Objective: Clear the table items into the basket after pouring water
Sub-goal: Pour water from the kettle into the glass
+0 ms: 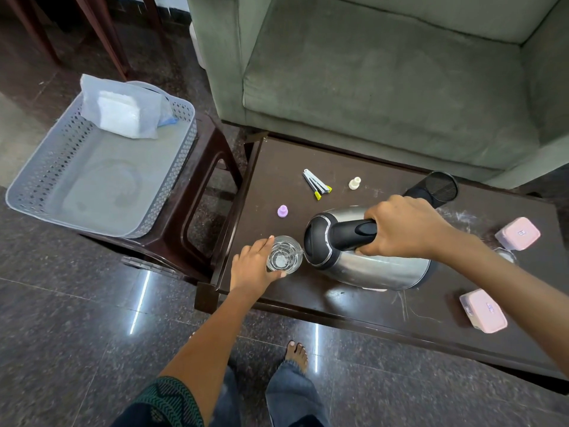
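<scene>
My right hand [403, 231] grips the black handle of a steel kettle [366, 266], tilted left with its spout over a clear glass [284, 255]. Water runs into the glass. My left hand [251, 268] wraps around the glass's left side on the dark table [308, 300]. On the table also lie a lilac cap [282, 211], a cream cap [354, 183], a stapler-like tool with yellow tips [316, 184], a black mesh cup [434, 189] on its side and two pink boxes [517, 233] [483, 310]. The grey basket [46, 177] sits to the left on a stool.
A plastic bag with white tissues [123, 109] lies in the basket's far end. The brown stool [197, 211] under the basket stands against the table's left end. A green sofa [385, 72] lies right behind the table. My feet are on the polished floor below.
</scene>
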Tool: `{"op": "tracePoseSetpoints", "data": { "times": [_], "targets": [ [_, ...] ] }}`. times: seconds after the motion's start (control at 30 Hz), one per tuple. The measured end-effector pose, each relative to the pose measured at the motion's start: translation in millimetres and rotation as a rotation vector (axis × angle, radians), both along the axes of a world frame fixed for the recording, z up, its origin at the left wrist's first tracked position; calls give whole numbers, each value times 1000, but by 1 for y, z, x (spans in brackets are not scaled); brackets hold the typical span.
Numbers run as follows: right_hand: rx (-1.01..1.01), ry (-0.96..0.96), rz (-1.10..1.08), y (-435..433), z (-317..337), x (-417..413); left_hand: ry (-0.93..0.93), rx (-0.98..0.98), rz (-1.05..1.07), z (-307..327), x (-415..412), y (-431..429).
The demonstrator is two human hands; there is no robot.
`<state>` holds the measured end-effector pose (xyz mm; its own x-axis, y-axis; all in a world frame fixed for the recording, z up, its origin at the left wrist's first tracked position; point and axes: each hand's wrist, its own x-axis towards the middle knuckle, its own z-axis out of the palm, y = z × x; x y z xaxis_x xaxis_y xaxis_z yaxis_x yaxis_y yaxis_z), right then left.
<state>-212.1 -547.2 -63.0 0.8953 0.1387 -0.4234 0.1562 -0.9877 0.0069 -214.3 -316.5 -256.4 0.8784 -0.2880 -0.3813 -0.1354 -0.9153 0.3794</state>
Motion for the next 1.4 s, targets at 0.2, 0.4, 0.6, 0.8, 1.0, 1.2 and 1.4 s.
{"op": "tracePoseSetpoints", "data": {
  "times": [0.2, 0.4, 0.6, 0.8, 1.0, 1.2, 1.4],
  "targets": [
    [-10, 13, 6, 2, -2, -1, 0, -7, 3, 0, -1, 0],
    [-12, 27, 16, 5, -4, -2, -3, -10, 12, 0, -1, 0],
    [-7, 20, 26, 5, -5, -3, -12, -10, 12, -1, -2, 1],
    [3, 27, 33, 3, -6, -1, -23, 3, 5, 0, -1, 0],
    [19, 11, 39, 1, -5, 1, -21, 14, -3, 0, -1, 0],
    [11, 13, 40, 1, -4, 3, -16, 3, -1, 1, -1, 1],
    [-4, 22, 33, 3, -3, 4, -22, 10, -11, 0, 0, 1]
  ]
}}
